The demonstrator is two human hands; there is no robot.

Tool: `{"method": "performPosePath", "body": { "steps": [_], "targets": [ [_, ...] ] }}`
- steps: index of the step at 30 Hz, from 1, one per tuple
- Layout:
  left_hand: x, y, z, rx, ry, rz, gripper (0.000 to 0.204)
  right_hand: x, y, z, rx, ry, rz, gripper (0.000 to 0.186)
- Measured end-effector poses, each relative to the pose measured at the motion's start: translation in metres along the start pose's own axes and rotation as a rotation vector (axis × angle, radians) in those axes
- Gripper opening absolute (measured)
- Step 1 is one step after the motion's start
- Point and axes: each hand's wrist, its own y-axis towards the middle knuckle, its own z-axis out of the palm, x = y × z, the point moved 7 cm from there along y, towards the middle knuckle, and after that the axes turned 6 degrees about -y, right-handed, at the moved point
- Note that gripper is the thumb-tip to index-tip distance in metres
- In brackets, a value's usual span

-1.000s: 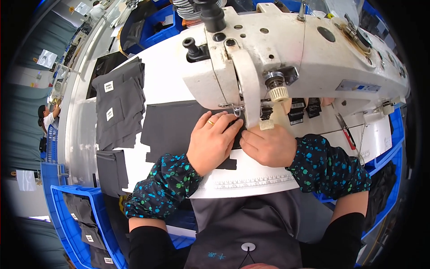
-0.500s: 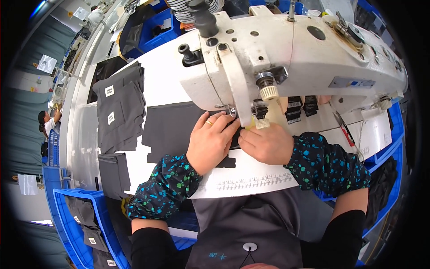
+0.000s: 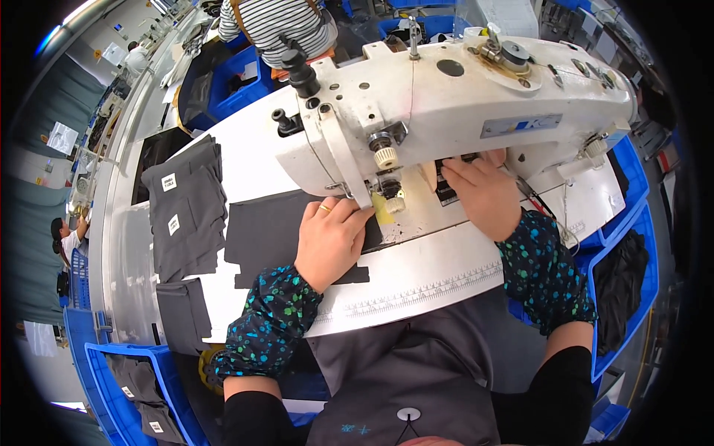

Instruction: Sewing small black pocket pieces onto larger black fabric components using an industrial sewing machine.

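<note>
My left hand [image 3: 331,241] rests with bent fingers gripping the dark grey fabric [image 3: 260,230], just in front of the presser foot of the white sewing machine [image 3: 461,104]; its thumb is partly under the fingers. My right hand [image 3: 483,197] reaches under the machine arm, fingers stretched over black printed labels [image 3: 447,195], beside a pale flesh-toned piece partly hidden behind the fingers. Red-handled scissors [image 3: 532,195] lie right of that hand. Stacked grey pieces with white labels [image 3: 186,215] are at the left, above a smaller grey stack [image 3: 182,320].
Blue bins [image 3: 163,349] with dark pieces stand at lower left, others at right [image 3: 647,275] and behind the machine [image 3: 264,78]. A printed ruler [image 3: 409,286] runs along the table's front edge. Co-workers sit at the far left [image 3: 67,238] and behind the machine [image 3: 271,22].
My right hand has left the needle area and moved up and right onto the labels. My left hand stays at the fabric. The whole view has shifted.
</note>
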Motion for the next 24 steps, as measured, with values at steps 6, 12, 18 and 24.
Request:
{"method": "performPosePath", "body": {
  "steps": [6,12,18,24],
  "targets": [
    [-0.021,0.011,-0.009,-0.037,-0.22,-0.069,0.014,-0.004,-0.002,0.0,-0.016,0.071,-0.067,0.023],
    [-0.004,-0.014,0.024,0.303,-0.941,-0.599,0.025,0.034,0.0,-0.027,-0.124,0.273,-0.048,0.017],
    [0.009,-0.025,0.047,0.191,-1.455,-0.754,0.022,0.111,-0.011,-0.04,0.063,0.449,-0.2,0.019],
    [0.01,-0.023,0.038,0.212,-1.306,-0.661,0.015,-0.005,-0.013,-0.019,0.041,0.058,0.179,0.02]
  ]
}}
